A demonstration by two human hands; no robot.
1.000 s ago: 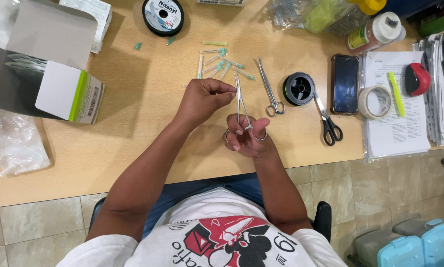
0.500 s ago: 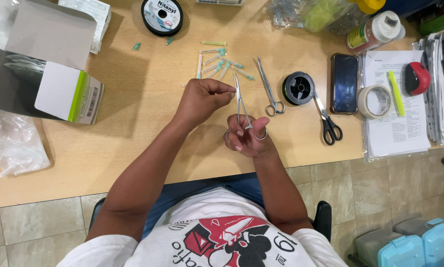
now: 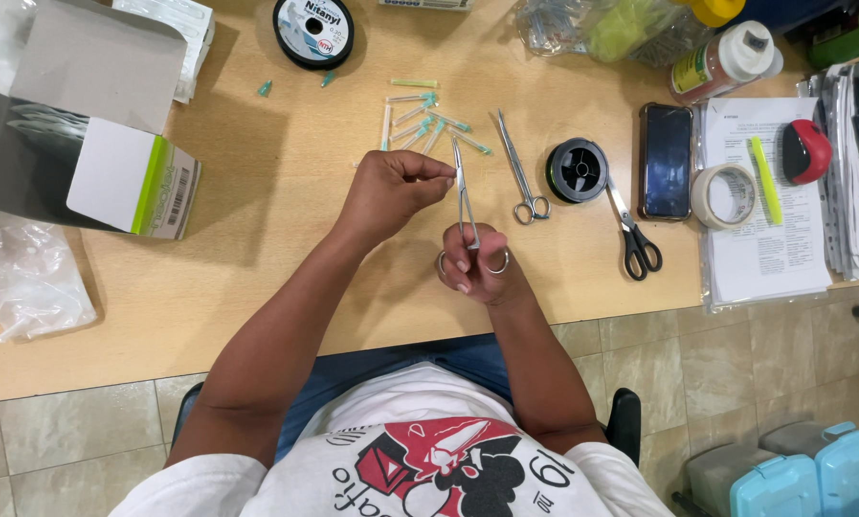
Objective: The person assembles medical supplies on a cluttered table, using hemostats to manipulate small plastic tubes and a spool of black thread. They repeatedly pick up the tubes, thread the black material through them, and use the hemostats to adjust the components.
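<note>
At mid-frame the right hand (image 3: 477, 263) has its grip clenched through the ring handles of steel forceps (image 3: 465, 196), tips pointing up the frame. The left hand (image 3: 391, 190) pinches its fingertips shut beside those tips, above the tabletop (image 3: 276, 239); whatever it pinches is too small to see

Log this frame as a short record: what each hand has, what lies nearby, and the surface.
right hand: fingers through the ring handles of steel forceps, tips pointing away
left hand: fingertips pinched at the forceps tips; what they pinch is too small to tell
nearby: second forceps, capped needles, black spool, scissors
surface: wooden table
</note>
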